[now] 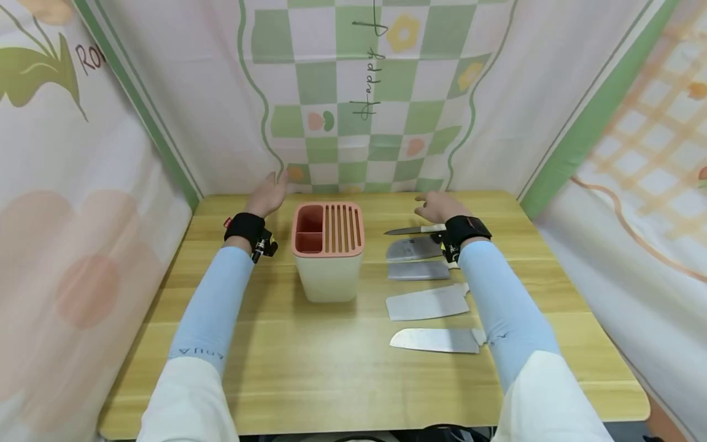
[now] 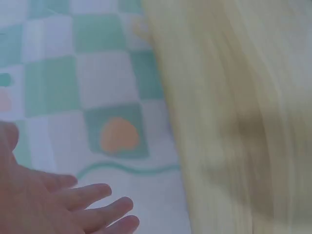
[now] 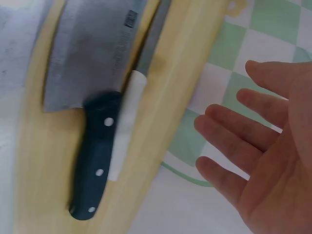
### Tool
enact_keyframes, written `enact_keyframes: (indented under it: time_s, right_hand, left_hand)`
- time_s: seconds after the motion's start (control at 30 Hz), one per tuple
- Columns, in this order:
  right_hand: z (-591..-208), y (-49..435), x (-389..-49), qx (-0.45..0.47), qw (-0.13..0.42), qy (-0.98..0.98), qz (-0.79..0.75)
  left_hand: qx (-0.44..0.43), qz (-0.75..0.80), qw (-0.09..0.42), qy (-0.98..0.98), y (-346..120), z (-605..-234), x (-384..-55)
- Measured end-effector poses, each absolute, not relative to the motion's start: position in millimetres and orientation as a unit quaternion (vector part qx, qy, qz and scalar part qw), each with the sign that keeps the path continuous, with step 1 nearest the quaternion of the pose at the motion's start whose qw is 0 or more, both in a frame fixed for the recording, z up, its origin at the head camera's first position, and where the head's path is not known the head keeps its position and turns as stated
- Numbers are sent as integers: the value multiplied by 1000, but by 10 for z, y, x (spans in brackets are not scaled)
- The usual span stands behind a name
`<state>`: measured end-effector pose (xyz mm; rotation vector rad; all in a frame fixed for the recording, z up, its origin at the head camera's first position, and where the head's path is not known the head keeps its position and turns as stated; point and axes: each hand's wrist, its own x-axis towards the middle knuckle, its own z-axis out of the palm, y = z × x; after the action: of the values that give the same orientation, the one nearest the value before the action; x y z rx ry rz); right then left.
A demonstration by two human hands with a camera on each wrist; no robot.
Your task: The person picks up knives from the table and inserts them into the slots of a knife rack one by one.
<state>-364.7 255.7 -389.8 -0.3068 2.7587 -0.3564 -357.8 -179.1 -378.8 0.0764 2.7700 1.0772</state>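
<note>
My left hand (image 1: pixel 267 195) is over the table's back left, empty, its fingers spread in the left wrist view. To its right stands a cream knife block (image 1: pixel 329 279) with a coral top of slots and two compartments. Near the back edge on the right, my empty right hand (image 1: pixel 436 207) is closest to a small knife (image 1: pixel 411 231) with a white handle. Beside that lies a cleaver with a black riveted handle (image 3: pixel 100 146). Nearer the front are a second broad blade (image 1: pixel 418 271), a wide cleaver (image 1: pixel 427 303) and a large kitchen knife (image 1: pixel 436 340), handles partly behind my right arm.
The wooden table (image 1: pixel 331 380) ends at a hanging checked cloth (image 1: pixel 353 129) at the back. More patterned cloth (image 1: pixel 83 245) hangs on the left and right sides. The knives lie in a column with blades pointing left, toward the block.
</note>
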Motion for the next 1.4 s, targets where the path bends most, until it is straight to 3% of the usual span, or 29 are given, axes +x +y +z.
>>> enact_keyframes:
  time_s: [0.5, 0.93, 1.4]
  right_hand:
    - [-4226, 2706, -3597, -136, 146, 972, -126]
    - [-4450, 3189, -3548, -108, 117, 979, -127]
    - [-4545, 3273, -3648, -91, 125, 978, -138]
  left_hand:
    - [163, 636, -15, 754, -1589, -3771, -2833]
    - [182, 720, 47, 669, -1425, -4257, -2561]
    - [166, 717, 41, 675, -1409, -4314, -2574]
